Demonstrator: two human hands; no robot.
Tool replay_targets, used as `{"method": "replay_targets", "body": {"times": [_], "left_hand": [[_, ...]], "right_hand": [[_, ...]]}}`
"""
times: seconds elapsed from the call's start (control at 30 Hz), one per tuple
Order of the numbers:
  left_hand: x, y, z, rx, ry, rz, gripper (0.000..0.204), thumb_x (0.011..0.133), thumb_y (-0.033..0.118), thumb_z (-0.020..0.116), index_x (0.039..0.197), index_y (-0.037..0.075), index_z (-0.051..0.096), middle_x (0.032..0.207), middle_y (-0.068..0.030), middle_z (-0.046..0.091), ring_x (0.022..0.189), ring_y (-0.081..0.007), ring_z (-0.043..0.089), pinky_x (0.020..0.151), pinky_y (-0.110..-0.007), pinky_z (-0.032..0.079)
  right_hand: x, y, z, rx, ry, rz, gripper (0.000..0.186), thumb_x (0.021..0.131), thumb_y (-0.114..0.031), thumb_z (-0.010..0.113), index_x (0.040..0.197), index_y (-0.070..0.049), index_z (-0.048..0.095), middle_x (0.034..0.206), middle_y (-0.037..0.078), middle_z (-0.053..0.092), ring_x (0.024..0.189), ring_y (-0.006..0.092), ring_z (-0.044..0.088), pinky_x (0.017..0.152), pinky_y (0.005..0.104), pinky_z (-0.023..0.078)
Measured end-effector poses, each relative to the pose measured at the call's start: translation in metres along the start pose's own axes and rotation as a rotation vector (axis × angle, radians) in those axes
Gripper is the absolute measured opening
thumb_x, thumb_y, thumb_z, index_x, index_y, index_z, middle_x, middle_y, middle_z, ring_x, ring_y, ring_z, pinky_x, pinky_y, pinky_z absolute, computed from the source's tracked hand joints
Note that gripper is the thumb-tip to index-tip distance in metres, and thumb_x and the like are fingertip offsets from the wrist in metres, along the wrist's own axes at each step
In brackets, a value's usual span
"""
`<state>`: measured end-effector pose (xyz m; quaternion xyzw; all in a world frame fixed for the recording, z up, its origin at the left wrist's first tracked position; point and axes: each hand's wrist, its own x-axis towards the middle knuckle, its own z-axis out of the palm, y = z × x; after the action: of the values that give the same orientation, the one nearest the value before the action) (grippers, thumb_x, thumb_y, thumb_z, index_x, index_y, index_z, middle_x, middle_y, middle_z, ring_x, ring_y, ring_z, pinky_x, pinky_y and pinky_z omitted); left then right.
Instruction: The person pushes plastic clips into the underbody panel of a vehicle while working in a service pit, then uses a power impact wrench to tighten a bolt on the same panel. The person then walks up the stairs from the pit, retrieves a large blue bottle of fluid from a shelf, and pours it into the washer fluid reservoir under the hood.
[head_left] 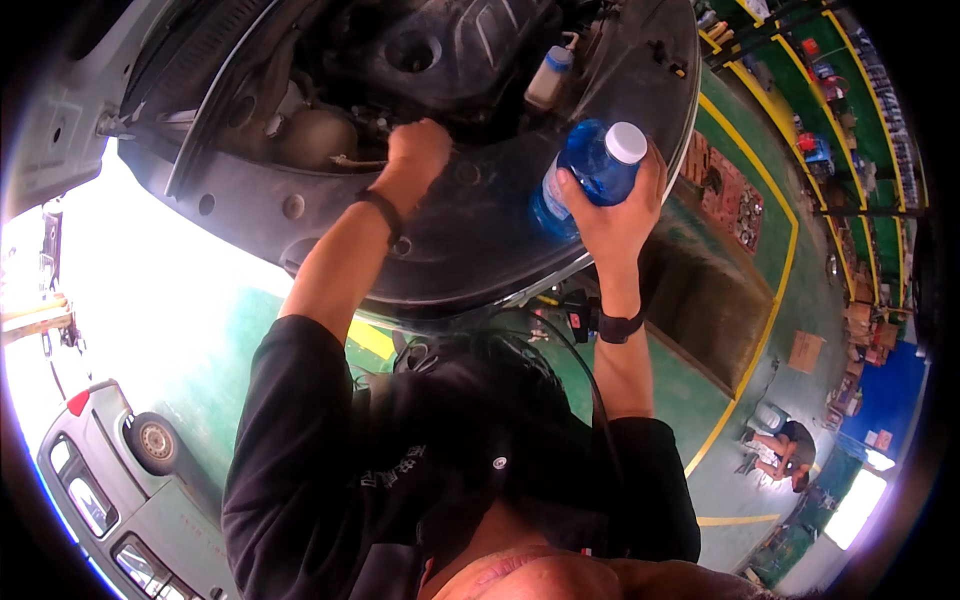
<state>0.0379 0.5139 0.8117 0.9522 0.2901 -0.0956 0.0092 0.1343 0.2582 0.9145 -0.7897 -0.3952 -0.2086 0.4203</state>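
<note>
My right hand (622, 222) is wrapped round a blue plastic bottle (590, 168) with a white cap. The bottle stands or hovers over the dark trim at the front edge of an open engine bay; which of the two, I cannot tell. My left hand (420, 148) is closed in a fist over the inner edge of that trim (470, 245). Its fingers face down into the bay, so what they grip is hidden. A thin pale strip runs up to it from the left. Beyond lies the dark engine cover (430, 50).
A small clear bottle (548, 82) with a blue cap sits in the bay. A rectangular floor pit (705, 310) opens at the right, beside yellow lines. A person (790, 455) crouches far right near loaded shelves (850, 130). A silver van (130, 490) stands lower left.
</note>
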Motion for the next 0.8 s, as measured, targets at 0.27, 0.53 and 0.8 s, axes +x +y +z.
{"method": "replay_targets", "body": {"times": [0.27,0.53,0.8], "left_hand": [[-0.012,-0.086,0.053,-0.239,0.315,-0.043,0.018,0.089,0.013,0.052,0.098,0.002,0.064,0.09,-0.0231,0.069,0.087,-0.0412,0.068,0.075,-0.051,0.055],[-0.04,-0.075,0.029,-0.687,0.323,-0.17,0.018,0.092,0.015,0.056,0.105,0.004,0.064,0.107,-0.0192,0.066,0.098,-0.0426,0.062,0.086,-0.047,0.05],[-0.043,-0.056,-0.011,-0.454,0.332,0.141,0.04,0.089,0.018,0.066,0.126,0.006,0.059,0.127,-0.0181,0.059,0.119,-0.0361,0.053,0.099,-0.044,0.045]], "right_hand": [[0.004,0.007,-0.001,0.094,0.001,-0.038,0.084,0.063,-0.029,0.09,0.131,0.002,0.051,0.13,0.021,0.055,0.12,0.039,0.054,0.103,0.0469,0.041],[0.014,0.028,-0.004,0.168,-0.181,-0.102,0.087,0.061,-0.032,0.089,0.133,-0.004,0.048,0.132,0.019,0.055,0.122,0.0379,0.053,0.102,0.0479,0.043],[0.023,0.038,-0.009,0.254,-0.273,-0.123,0.09,0.061,-0.032,0.088,0.136,-0.007,0.044,0.134,0.019,0.053,0.123,0.0385,0.052,0.102,0.0491,0.043]]}}
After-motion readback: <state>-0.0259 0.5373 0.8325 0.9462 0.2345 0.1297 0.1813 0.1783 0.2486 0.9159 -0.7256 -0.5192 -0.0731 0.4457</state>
